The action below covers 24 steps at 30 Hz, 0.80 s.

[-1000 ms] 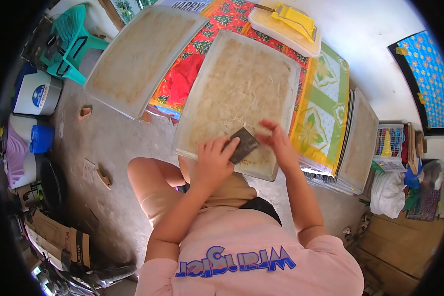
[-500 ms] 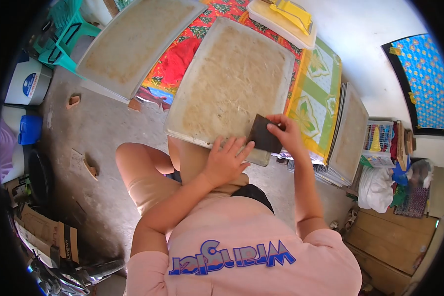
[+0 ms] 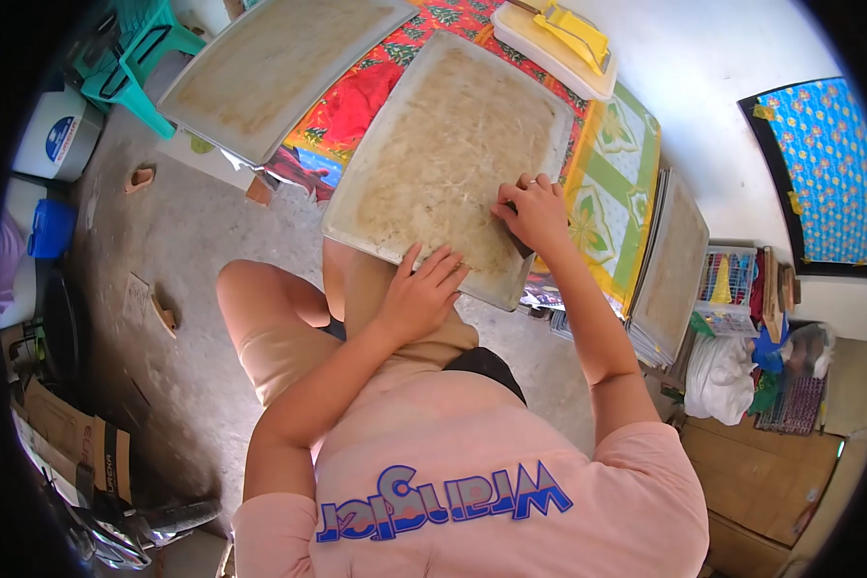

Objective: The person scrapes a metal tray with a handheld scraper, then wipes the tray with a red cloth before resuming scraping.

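A large grey tray (image 3: pixel 443 154), its face mottled brown and scratched, lies tilted between the table and my lap. My left hand (image 3: pixel 422 289) rests on its near edge, fingers stretched and slightly apart. Over the tray's right side, my right hand (image 3: pixel 535 212) has its fingers curled round a dark flat square (image 3: pixel 520 245), seen almost edge-on and mostly covered by the hand. Whether the square is stiff card, rubber or metal I cannot tell.
A similar tray (image 3: pixel 284 77) lies at the left on the red patterned tablecloth (image 3: pixel 371 72). Behind stands a pale tub (image 3: pixel 549 58) with a yellow tool (image 3: pixel 576 37) on top. Stacked trays (image 3: pixel 669 260) stand at the right, beside a green-and-yellow cloth (image 3: pixel 612 183).
My right hand has moved up and left onto the tray, turning the dark square from face-on to nearly edge-on. My left hand stays on the near edge, slightly further left.
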### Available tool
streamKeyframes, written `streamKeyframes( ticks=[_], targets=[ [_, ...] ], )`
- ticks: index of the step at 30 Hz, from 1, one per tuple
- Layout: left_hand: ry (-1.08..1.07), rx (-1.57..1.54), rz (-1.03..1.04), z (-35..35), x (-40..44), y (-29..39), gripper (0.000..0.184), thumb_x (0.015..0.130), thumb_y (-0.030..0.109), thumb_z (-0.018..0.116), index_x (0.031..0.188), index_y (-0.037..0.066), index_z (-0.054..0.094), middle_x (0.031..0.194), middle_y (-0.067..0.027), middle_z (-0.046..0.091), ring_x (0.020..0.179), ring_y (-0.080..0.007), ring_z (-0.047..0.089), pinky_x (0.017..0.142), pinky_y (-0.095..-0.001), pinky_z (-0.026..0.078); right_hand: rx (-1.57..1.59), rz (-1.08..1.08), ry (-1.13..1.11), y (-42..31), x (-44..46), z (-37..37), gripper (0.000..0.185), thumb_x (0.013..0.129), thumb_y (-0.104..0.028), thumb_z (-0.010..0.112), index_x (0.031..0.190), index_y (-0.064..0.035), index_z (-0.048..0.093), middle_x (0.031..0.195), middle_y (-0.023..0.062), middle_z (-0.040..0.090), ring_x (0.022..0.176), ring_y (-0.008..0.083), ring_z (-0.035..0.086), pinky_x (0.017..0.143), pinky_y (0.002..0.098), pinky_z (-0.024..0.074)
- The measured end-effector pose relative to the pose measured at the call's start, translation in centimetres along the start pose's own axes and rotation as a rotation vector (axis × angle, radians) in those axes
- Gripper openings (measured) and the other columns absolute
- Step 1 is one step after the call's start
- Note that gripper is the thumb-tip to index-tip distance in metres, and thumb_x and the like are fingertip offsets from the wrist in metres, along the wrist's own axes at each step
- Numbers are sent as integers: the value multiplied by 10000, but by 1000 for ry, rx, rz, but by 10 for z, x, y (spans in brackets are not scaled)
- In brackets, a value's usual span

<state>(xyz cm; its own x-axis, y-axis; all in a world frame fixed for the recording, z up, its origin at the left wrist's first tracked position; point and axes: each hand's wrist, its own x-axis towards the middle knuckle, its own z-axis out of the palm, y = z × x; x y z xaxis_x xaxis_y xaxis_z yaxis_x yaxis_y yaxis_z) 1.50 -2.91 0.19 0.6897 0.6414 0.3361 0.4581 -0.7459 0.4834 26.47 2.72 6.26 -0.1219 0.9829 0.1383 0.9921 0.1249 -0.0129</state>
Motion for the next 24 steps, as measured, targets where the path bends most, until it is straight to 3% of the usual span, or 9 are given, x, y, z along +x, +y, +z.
streamKeyframes(
  ticks=[20, 24],
  targets=[
    [3, -19, -15, 2, -1, -1, 421, 861, 192, 682, 1276, 137, 638, 1354, -39, 587, 1358, -211, 468, 1186, -506, 207, -64, -39, -39, -4, 11, -1, 195, 777, -347, 774, 803, -177, 682, 866, 2, 634, 935, 247, 594, 767, 420, 435],
    [0, -21, -14, 3, -1, -2, 430, 852, 193, 689, 1276, 138, 641, 1347, -42, 592, 1358, -209, 468, 1185, -505, 206, 61, 17, -112, 9, 19, 2, 208, 788, -367, 770, 816, -178, 690, 866, 7, 633, 946, 256, 593, 786, 419, 443]
  ],
)
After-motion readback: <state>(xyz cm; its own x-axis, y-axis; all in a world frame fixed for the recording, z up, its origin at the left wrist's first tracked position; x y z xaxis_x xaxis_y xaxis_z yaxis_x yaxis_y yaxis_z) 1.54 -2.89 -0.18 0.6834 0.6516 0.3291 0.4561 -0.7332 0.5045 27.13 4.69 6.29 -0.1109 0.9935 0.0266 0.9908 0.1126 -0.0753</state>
